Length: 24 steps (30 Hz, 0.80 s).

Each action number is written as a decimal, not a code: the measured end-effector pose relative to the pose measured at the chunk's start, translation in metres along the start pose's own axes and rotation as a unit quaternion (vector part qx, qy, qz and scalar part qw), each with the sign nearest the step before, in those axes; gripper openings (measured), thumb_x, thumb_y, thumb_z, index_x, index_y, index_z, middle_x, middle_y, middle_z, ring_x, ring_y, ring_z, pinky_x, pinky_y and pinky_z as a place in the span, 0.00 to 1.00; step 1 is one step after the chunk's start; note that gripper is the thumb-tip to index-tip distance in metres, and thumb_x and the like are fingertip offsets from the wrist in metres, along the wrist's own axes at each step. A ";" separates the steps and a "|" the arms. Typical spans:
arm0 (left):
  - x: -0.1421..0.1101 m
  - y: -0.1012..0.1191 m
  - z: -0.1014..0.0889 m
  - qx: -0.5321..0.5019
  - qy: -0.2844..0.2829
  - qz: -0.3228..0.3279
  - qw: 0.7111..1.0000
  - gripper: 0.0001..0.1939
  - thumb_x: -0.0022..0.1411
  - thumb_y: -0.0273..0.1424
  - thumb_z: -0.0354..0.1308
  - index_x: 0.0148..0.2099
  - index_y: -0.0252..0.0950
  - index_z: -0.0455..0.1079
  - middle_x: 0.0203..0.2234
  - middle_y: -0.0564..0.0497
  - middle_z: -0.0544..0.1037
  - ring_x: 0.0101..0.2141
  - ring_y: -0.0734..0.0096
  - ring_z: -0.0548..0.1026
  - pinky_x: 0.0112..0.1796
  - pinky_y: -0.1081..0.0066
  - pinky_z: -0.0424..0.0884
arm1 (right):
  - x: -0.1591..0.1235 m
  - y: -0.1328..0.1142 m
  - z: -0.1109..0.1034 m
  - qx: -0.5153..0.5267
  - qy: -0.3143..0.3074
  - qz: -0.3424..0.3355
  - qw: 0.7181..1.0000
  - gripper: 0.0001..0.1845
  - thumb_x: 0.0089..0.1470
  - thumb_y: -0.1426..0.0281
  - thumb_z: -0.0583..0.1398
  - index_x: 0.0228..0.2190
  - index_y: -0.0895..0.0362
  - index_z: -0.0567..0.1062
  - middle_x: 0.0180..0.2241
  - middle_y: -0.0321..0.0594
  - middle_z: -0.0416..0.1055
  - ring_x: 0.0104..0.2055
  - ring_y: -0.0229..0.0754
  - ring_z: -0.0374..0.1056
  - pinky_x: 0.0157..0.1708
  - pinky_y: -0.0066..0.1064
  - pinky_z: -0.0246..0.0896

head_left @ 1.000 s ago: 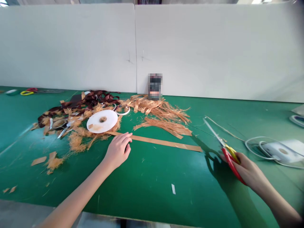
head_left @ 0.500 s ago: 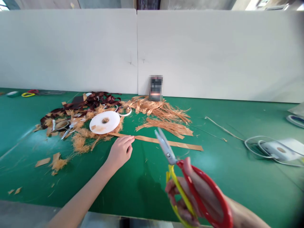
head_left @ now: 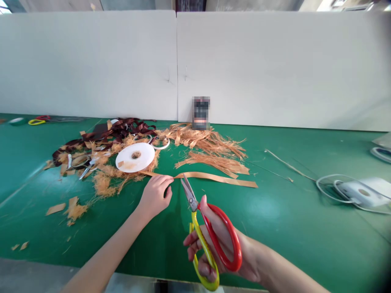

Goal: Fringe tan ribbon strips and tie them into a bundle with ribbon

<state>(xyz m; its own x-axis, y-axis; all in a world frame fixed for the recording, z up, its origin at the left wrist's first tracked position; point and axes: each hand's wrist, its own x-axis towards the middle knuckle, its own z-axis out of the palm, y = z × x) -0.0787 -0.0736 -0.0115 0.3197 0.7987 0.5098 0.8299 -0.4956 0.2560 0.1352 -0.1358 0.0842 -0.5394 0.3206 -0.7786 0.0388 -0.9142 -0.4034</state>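
Observation:
My left hand [head_left: 155, 196] is closed, pinching a tan ribbon [head_left: 220, 178] between thumb and fingers. The ribbon runs from beside a white spool [head_left: 139, 162] on the left, through my fingertips, and on to a loose end at the right. My right hand [head_left: 222, 240] grips scissors [head_left: 210, 232] with one red and one yellow handle. Their blades point up and away, slightly parted, with the tips at the ribbon just right of my left fingertips. Whether the ribbon lies between the blades is hard to make out.
Bundles of frayed tan strips [head_left: 210, 162] lie behind the ribbon. Dark brown ribbon [head_left: 122, 130] and tan scraps [head_left: 104, 183] are heaped around the spool. Another pair of scissors [head_left: 39, 120] rests at far left. A white device [head_left: 363, 189] with a cable sits at right, before a white partition [head_left: 275, 69].
My right hand has brought the scissors left to the ribbon beside my left fingertips. The ribbon's right part has lifted and bowed a little. My left hand keeps its pinch in place.

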 end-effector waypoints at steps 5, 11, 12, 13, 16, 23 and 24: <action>0.000 0.000 -0.001 -0.002 -0.009 -0.002 1.000 0.15 0.58 0.22 0.51 0.44 0.35 0.73 0.45 0.44 0.78 0.44 0.59 0.75 0.47 0.58 0.70 | 0.002 0.000 0.000 -0.009 0.013 0.008 1.000 0.46 0.47 0.34 0.40 0.28 0.64 0.70 0.25 0.44 0.69 0.17 0.34 0.65 0.19 0.26 0.52; 0.003 -0.001 0.000 -0.012 -0.073 0.039 0.996 0.20 0.59 0.20 0.48 0.51 0.34 0.72 0.52 0.46 0.75 0.51 0.59 0.72 0.51 0.56 0.66 | -0.002 0.002 -0.002 -0.012 0.022 0.016 1.000 0.43 0.49 0.36 0.43 0.29 0.65 0.70 0.25 0.44 0.70 0.16 0.34 0.65 0.19 0.26 0.53; 0.003 -0.002 0.000 -0.012 -0.080 0.046 0.996 0.21 0.58 0.19 0.47 0.52 0.34 0.71 0.51 0.45 0.76 0.52 0.59 0.71 0.51 0.56 0.66 | -0.003 0.002 -0.002 -0.013 0.020 0.012 1.000 0.41 0.50 0.37 0.44 0.29 0.65 0.70 0.25 0.44 0.70 0.17 0.34 0.65 0.19 0.25 0.53; 0.003 -0.002 0.001 -0.012 -0.085 0.052 0.995 0.22 0.58 0.19 0.47 0.53 0.33 0.71 0.51 0.45 0.76 0.52 0.59 0.71 0.51 0.55 0.66 | -0.004 0.002 -0.002 -0.014 0.016 0.008 1.000 0.40 0.51 0.39 0.46 0.29 0.65 0.70 0.25 0.44 0.70 0.17 0.34 0.65 0.18 0.25 0.52; 0.003 -0.002 0.001 -0.013 -0.085 0.058 0.995 0.22 0.59 0.19 0.47 0.53 0.32 0.71 0.51 0.44 0.76 0.51 0.58 0.72 0.50 0.55 0.67 | -0.005 0.002 -0.002 -0.010 0.007 -0.001 1.000 0.36 0.53 0.41 0.48 0.28 0.65 0.70 0.24 0.43 0.70 0.17 0.33 0.66 0.19 0.24 0.53; 0.001 0.000 -0.001 -0.021 -0.047 0.069 0.996 0.19 0.60 0.21 0.48 0.51 0.34 0.72 0.48 0.45 0.78 0.48 0.59 0.73 0.48 0.56 0.68 | 0.005 -0.003 0.003 0.002 0.010 -0.006 1.000 0.40 0.50 0.36 0.42 0.23 0.61 0.66 0.22 0.42 0.69 0.14 0.34 0.65 0.17 0.25 0.57; 0.001 0.000 -0.002 -0.021 -0.044 0.070 0.996 0.19 0.61 0.21 0.48 0.51 0.34 0.72 0.47 0.45 0.78 0.47 0.59 0.73 0.48 0.56 0.68 | 0.007 -0.005 0.005 0.005 0.011 0.000 1.000 0.40 0.50 0.36 0.41 0.22 0.60 0.65 0.21 0.41 0.69 0.14 0.34 0.64 0.16 0.25 0.57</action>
<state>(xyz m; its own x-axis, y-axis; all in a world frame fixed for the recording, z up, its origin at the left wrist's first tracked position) -0.0788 -0.0733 -0.0096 0.4720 0.7465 0.4690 0.7551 -0.6169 0.2219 0.1274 -0.1304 0.0834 -0.5213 0.3266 -0.7884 0.0294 -0.9165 -0.3991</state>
